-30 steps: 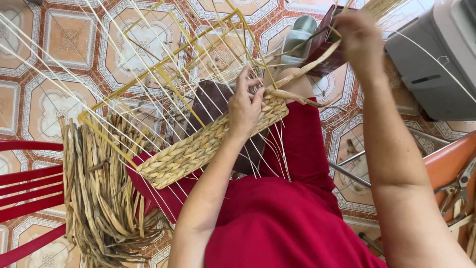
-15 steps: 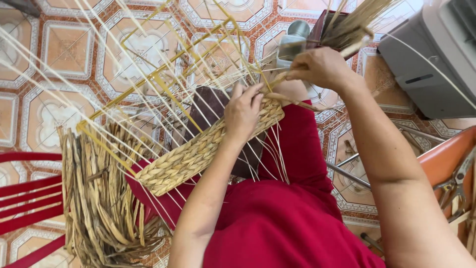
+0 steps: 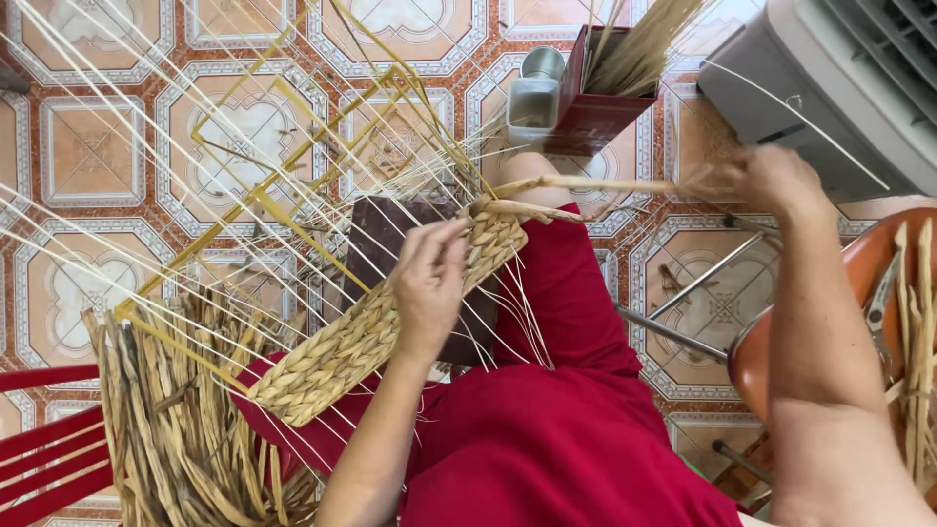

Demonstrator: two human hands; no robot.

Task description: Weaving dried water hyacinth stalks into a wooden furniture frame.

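A home weaving corner on a tiled floor

Patterned orange floor tiles (image 3: pixel 93 151), a heap of dried reed strips (image 3: pixel 176 429), a half-woven basket (image 3: pixel 381 322) on a yellow wire frame (image 3: pixel 283 210), and a red box of stalks (image 3: pixel 600 107) mark a household craft workspace.

Patterned floor tiles (image 3: pixel 93 151) in orange, cream and grey fill the upper left of the frame, brightly and evenly lit. A grey ribbed appliance (image 3: pixel 830 78) sits at upper right. Red slats (image 3: pixel 49 459) cross the lower left corner, and an orange chair (image 3: pixel 781 342) on metal legs stands at right.
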